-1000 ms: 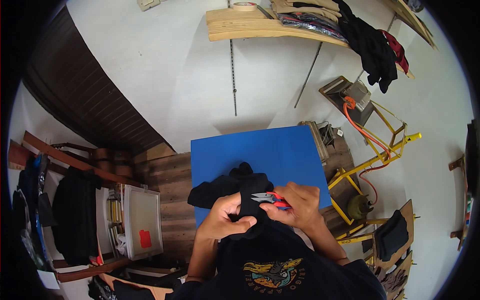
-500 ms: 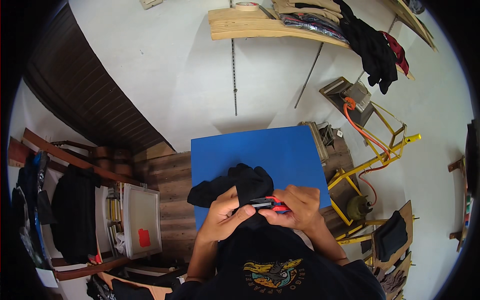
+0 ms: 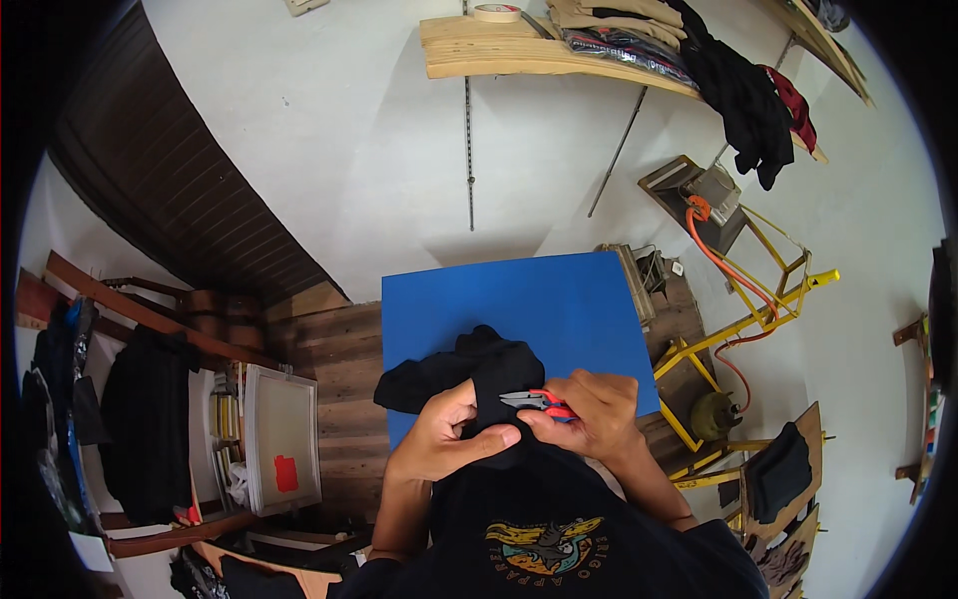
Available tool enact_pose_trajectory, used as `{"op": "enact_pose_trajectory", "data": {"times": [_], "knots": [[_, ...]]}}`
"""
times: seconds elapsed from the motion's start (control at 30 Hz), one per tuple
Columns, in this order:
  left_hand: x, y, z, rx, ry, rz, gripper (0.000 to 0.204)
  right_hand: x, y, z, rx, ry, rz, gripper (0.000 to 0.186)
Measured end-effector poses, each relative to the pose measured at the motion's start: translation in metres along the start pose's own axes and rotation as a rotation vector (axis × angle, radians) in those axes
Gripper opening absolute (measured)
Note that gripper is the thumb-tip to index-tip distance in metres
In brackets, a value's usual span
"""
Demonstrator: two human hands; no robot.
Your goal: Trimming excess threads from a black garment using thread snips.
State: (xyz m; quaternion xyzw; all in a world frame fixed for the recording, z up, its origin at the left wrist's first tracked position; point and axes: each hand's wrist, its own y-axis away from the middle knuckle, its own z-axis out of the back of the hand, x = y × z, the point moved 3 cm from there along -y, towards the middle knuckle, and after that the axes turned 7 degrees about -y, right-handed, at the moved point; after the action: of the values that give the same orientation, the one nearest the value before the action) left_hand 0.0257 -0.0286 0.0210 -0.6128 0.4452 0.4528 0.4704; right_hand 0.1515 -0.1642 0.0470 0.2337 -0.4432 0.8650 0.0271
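Observation:
A black piece of cloth (image 3: pixel 459 364) lies bunched on the blue tabletop (image 3: pixel 559 304), its near part raised toward me. My left hand (image 3: pixel 444 434) is closed on this near part, thumb pointing right and fingers partly hidden behind the fabric. In my right hand (image 3: pixel 596 411) is a pair of small red-handled snips (image 3: pixel 527 399). Their grey jaws point left and lie over the black cloth, just above my left thumb tip. The jaws look slightly parted. Whether they touch the cloth I cannot tell.
Beyond the table, a wooden wall shelf (image 3: pixel 489 55) bears folded clothes and a tape roll (image 3: pixel 496 13). A yellow metal frame (image 3: pixel 733 324) with an orange hose stands right, beside a gas cylinder (image 3: pixel 716 412). Left are a framed screen (image 3: pixel 283 439) and hanging black garments (image 3: pixel 150 429).
The snips have turned so their jaws show more plainly and sit slightly higher over the cloth. My left thumb has shifted a little right and down. The cloth has barely moved.

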Motion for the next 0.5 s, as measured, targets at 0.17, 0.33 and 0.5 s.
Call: {"op": "enact_pose_trajectory", "data": {"times": [0.17, 0.33, 0.5], "knots": [[-0.003, 0.0, -0.002, -0.006, 0.055, 0.044, 0.056, -0.003, 0.003, -0.001, 0.025, -0.049, -0.011, 0.035], [-0.007, -0.002, -0.004, -0.02, 0.075, 0.038, 0.049, -0.004, 0.002, -0.001, 0.018, -0.073, -0.009, 0.035], [0.004, 0.0, 0.0, 0.085, 0.062, -0.015, 0.053, -0.005, 0.003, -0.002, 0.042, -0.05, -0.007, 0.034]]}}
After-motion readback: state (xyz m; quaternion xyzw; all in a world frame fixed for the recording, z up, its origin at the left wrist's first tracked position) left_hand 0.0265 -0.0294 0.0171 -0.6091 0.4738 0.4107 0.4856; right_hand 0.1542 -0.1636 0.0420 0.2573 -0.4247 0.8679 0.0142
